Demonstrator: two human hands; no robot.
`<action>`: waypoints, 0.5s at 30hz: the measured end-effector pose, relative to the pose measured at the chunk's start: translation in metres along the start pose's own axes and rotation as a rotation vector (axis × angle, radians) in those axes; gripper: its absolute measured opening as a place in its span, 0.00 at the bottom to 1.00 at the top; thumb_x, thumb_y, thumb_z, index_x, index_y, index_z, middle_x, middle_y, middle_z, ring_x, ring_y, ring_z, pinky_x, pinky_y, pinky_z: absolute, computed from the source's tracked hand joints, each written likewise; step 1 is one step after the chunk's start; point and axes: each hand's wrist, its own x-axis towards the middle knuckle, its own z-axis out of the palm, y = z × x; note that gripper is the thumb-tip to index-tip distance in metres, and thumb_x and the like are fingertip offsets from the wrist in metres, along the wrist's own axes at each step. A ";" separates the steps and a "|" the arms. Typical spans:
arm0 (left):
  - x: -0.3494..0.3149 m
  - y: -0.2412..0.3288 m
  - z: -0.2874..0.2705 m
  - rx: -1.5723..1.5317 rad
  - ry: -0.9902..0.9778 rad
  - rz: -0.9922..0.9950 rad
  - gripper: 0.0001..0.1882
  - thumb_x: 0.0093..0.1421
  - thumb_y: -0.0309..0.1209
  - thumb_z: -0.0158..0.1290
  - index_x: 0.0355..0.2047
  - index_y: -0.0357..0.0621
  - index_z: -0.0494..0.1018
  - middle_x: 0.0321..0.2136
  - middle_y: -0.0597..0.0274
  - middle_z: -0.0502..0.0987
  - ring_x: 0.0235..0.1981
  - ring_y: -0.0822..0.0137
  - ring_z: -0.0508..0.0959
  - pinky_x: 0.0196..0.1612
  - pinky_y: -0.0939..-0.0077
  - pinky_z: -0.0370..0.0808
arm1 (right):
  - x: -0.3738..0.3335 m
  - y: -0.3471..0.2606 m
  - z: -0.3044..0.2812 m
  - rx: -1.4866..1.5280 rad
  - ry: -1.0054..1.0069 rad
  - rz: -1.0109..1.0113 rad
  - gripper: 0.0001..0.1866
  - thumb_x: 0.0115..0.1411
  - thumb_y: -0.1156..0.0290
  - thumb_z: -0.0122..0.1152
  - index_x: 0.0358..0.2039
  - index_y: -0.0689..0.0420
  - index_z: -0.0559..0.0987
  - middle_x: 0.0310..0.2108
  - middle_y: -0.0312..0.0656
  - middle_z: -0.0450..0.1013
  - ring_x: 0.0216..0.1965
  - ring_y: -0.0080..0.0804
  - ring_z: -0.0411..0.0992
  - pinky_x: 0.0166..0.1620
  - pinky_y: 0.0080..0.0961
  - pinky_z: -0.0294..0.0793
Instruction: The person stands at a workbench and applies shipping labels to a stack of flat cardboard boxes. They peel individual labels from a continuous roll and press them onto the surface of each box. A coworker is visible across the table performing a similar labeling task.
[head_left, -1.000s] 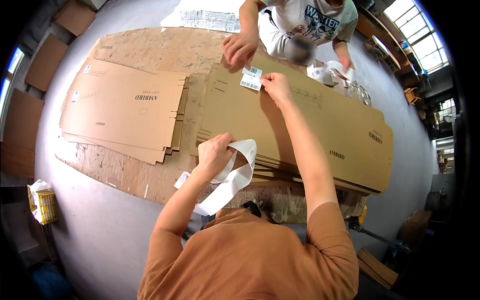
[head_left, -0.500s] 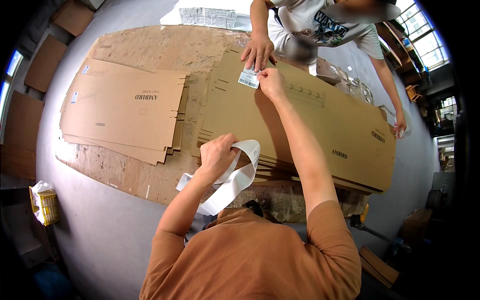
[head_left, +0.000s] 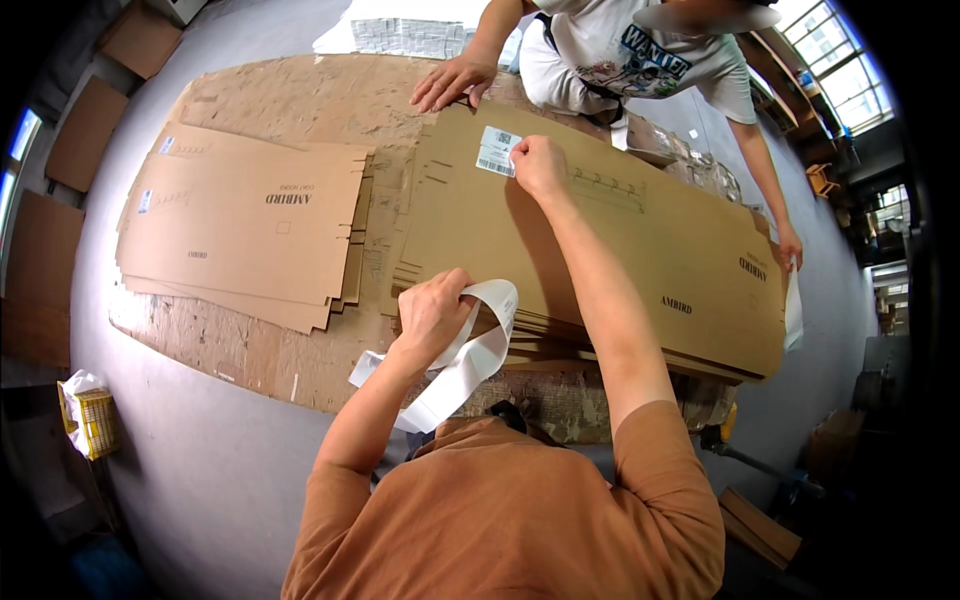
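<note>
My right hand is closed, its fingertips at the right edge of a white printed label. The label lies flat near the far left corner of the top cardboard sheet, a flattened carton on a stack. Closer to me, my left hand is closed around a long white paper strip, which loops and hangs past the table's near edge. Across the stack, a co-worker's hand rests at the far left corner of the cardboard. Their other hand holds a white strip at the right end.
A second stack of flattened cartons with small labels lies on the left of the worn table. White bundled stacks stand behind it. A yellow basket is at the left, and cardboard sheets lean beyond the table.
The co-worker's hand has lifted off the label and moved left to the cardboard's corner, uncovering the label. Their other hand has dropped slightly, with more white strip hanging. My hands have barely moved.
</note>
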 end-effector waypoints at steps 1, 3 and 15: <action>0.000 0.000 0.000 0.000 0.002 0.002 0.04 0.48 0.28 0.57 0.26 0.47 0.75 0.24 0.62 0.78 0.25 0.60 0.78 0.27 0.69 0.72 | 0.000 -0.001 -0.001 -0.018 -0.014 0.014 0.07 0.50 0.70 0.64 0.25 0.61 0.80 0.28 0.50 0.77 0.33 0.44 0.77 0.39 0.35 0.74; 0.000 0.000 0.000 0.002 0.004 0.000 0.04 0.48 0.28 0.57 0.26 0.47 0.75 0.24 0.62 0.78 0.25 0.60 0.78 0.27 0.69 0.72 | 0.001 -0.003 -0.003 -0.081 -0.008 -0.002 0.09 0.50 0.71 0.63 0.31 0.60 0.79 0.31 0.51 0.77 0.35 0.48 0.76 0.40 0.39 0.74; 0.000 0.001 0.003 -0.037 0.030 0.018 0.04 0.48 0.28 0.57 0.26 0.46 0.74 0.24 0.60 0.77 0.25 0.56 0.77 0.28 0.66 0.72 | -0.045 0.014 -0.009 -0.437 0.042 -0.466 0.22 0.62 0.61 0.51 0.53 0.58 0.68 0.55 0.49 0.66 0.60 0.45 0.60 0.59 0.54 0.56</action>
